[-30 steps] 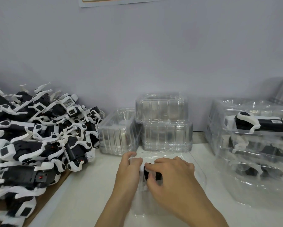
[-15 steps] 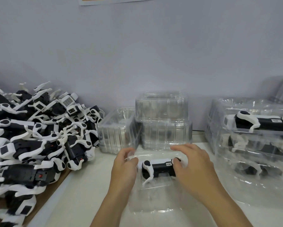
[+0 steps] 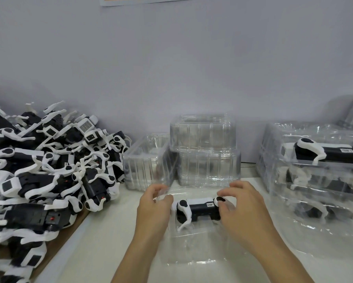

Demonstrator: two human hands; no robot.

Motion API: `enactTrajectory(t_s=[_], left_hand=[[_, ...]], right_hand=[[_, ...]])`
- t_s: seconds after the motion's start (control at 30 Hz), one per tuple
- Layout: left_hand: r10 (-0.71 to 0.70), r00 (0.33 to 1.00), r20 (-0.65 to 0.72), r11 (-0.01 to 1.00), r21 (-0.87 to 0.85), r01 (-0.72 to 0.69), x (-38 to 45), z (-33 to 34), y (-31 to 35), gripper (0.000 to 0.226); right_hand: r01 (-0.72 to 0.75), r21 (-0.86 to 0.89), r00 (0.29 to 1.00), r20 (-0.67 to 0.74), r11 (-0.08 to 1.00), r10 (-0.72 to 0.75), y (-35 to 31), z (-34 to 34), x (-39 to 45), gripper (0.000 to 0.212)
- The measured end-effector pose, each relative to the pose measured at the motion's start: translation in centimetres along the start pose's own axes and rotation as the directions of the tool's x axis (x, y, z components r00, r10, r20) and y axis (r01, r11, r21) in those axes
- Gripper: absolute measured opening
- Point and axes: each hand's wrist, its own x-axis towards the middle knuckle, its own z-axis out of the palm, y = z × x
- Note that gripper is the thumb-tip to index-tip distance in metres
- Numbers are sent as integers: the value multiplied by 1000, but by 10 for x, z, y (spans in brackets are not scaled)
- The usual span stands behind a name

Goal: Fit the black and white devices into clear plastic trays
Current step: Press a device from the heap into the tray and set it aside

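- A black and white device (image 3: 198, 209) lies lengthwise, left to right, in the far part of a clear plastic tray (image 3: 200, 248) on the near middle of the desk (image 3: 102, 248).
- The left hand (image 3: 154, 207) pinches the tray's far left rim between thumb and curled fingers, just beside the device's left end.
- The right hand (image 3: 241, 207) has its fingers curled round the device's right end, fingertips on the round black and white cap.
- Behind the tray, stacks of empty clear trays (image 3: 204, 152) stand against the wall.
- On the right, a stack of filled trays (image 3: 314, 174) holds devices.
- On the left, a heap of loose devices (image 3: 47, 170) spreads over a brown board (image 3: 57, 248).
- The desk is pale and smooth; the wall (image 3: 171, 64) is plain grey-lilac, with the lower edge of a paper notice (image 3: 151, 0) at the top.
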Motion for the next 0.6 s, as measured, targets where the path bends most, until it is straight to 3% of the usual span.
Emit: enactTrajectory(t_s=[0.13,0.3,0.6], left_hand=[[10,1000,14,1000,15,-10,0,-3,0,19],[-37,991,128,997,73,28,-2,-6,-1,41],[-36,998,59,993,111,30,-1,-5,-1,40]], right_hand=[[-12,-10,1000,-5,1000,12,-1,1,0,16],[16,-30,1000,4,999,-15,-2,1,0,15],[43,36,999,10,998,-44,-3,0,-2,18]])
